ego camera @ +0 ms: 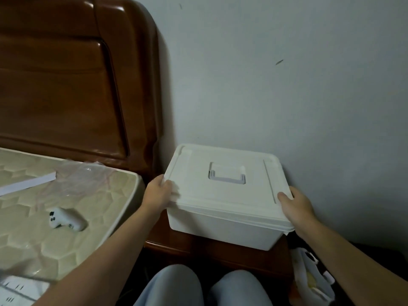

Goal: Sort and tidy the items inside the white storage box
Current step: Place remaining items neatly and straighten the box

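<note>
The white storage box (pixel 220 228) stands on a dark wooden bedside cabinet (pixel 198 248) against the wall, its lid (pixel 194 191) on, with a folded grey handle (pixel 227 176) set into the top. My left hand (pixel 159 194) grips the lid's left edge, thumb on top. My right hand (pixel 297 208) grips the lid's right front corner, thumb lying on the lid. The lid hides whatever is inside the box.
A bare mattress (pixel 66 217) lies to the left with a small white controller (pixel 66 219), a paper strip (pixel 28 183) and plastic wrap on it. A wooden headboard (pixel 66 74) rises behind. My knees (pixel 203 286) are below the cabinet. A white bag (pixel 311 277) sits at the lower right.
</note>
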Tool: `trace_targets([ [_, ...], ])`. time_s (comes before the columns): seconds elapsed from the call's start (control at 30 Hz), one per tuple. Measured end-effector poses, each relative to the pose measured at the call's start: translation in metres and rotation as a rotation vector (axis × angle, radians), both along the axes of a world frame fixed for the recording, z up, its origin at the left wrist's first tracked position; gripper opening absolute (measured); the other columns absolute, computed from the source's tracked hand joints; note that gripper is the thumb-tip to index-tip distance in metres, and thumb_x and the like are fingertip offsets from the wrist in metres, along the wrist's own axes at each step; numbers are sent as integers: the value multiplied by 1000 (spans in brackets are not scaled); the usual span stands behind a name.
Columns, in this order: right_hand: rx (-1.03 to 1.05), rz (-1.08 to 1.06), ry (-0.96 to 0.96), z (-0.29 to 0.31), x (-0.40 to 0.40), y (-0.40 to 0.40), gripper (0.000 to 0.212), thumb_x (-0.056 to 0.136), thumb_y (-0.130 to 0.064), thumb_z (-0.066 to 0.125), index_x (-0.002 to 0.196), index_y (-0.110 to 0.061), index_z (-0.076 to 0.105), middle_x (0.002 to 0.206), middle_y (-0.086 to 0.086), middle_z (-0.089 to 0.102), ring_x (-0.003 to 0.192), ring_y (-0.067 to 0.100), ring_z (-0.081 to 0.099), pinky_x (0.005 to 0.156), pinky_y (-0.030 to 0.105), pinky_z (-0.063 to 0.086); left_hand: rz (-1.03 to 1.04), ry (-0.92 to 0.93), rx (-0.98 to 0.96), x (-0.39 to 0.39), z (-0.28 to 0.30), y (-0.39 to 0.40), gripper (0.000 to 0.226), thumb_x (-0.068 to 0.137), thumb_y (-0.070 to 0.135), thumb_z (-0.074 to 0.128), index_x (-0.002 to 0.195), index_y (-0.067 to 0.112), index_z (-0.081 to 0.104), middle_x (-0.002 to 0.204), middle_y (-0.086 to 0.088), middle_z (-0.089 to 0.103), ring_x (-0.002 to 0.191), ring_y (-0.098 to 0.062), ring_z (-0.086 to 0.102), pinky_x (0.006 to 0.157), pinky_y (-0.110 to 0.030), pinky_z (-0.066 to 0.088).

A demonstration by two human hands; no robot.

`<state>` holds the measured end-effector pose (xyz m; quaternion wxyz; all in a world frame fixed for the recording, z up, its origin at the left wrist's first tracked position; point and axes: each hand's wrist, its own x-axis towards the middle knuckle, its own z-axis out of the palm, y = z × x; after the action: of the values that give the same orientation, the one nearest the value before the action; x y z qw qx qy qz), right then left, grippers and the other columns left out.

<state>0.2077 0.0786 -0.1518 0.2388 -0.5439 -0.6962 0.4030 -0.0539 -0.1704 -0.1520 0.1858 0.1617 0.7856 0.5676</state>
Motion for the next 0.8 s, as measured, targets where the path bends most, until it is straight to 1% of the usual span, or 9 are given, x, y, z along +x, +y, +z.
trace_targets([
  [0.13, 16, 1, -57, -8, 0, 5, 37, 100, -20, 56, 136, -13, 60, 119, 11, 68, 102, 33, 64, 80, 35, 48, -25, 5, 2, -1, -17, 3, 29, 106, 15, 46, 125, 12, 67, 106, -7, 72, 98, -28, 69, 77, -37, 54],
  [0.27, 2, -9, -133, -15, 2, 11, 40, 104, -14, 50, 143, -5, 54, 132, 18, 64, 114, 38, 62, 91, 40, 51, -64, 13, -50, -8, -17, 11, 28, 106, 12, 45, 124, 11, 66, 106, -11, 71, 91, -26, 68, 69, -35, 52],
  [0.33, -9, 7, -172, -17, 2, 14, 40, 104, -13, 49, 142, -4, 53, 133, 20, 63, 116, 40, 62, 96, 43, 52, -60, 18, -164, -16, -16, 20, 31, 104, 10, 44, 127, 4, 65, 116, -17, 69, 98, -31, 66, 80, -41, 56],
  [0.4, 25, 38, -199, -14, 1, 19, 40, 99, -11, 52, 140, -7, 55, 132, 19, 63, 115, 39, 61, 99, 45, 53, -19, 24, -314, -24, -12, 29, 32, 102, 12, 46, 124, -2, 64, 126, -25, 65, 108, -39, 63, 93, -47, 54],
  [0.43, 62, 63, -204, -12, 1, 22, 44, 96, -10, 54, 140, -10, 55, 133, 18, 62, 117, 39, 60, 101, 47, 52, 21, 24, -397, -26, -10, 34, 37, 102, 17, 46, 130, -3, 60, 134, -27, 60, 118, -43, 59, 101, -50, 51],
  [0.53, 215, 173, -294, -5, -2, 34, 58, 98, -16, 54, 156, -18, 46, 157, 15, 45, 141, 37, 44, 118, 48, 38, 57, 34, -590, -25, -3, 46, 59, 103, 35, 41, 156, 11, 35, 157, -21, 36, 139, -46, 41, 114, -54, 37],
  [0.63, 339, 264, -393, -6, -10, 45, 58, 108, -28, 44, 163, -17, 33, 173, 6, 22, 156, 30, 24, 127, 44, 23, 16, 176, -703, -25, -1, 54, 65, 103, 43, 34, 164, 24, 19, 162, -16, 30, 144, -43, 36, 115, -55, 30],
  [0.73, 407, 337, -462, -13, -20, 54, 57, 111, -34, 35, 163, -14, 28, 174, 5, 15, 159, 27, 19, 127, 45, 22, -62, 274, -728, -32, 0, 61, 58, 106, 44, 23, 163, 42, 10, 159, -13, 36, 139, -45, 41, 112, -57, 31],
  [0.8, 397, 369, -460, -19, -25, 57, 51, 111, -32, 31, 158, -9, 32, 175, 7, 11, 156, 29, 24, 123, 48, 30, -139, 352, -718, -38, -5, 62, 56, 107, 40, 20, 161, 46, 8, 155, -11, 41, 132, -44, 48, 108, -58, 34],
])
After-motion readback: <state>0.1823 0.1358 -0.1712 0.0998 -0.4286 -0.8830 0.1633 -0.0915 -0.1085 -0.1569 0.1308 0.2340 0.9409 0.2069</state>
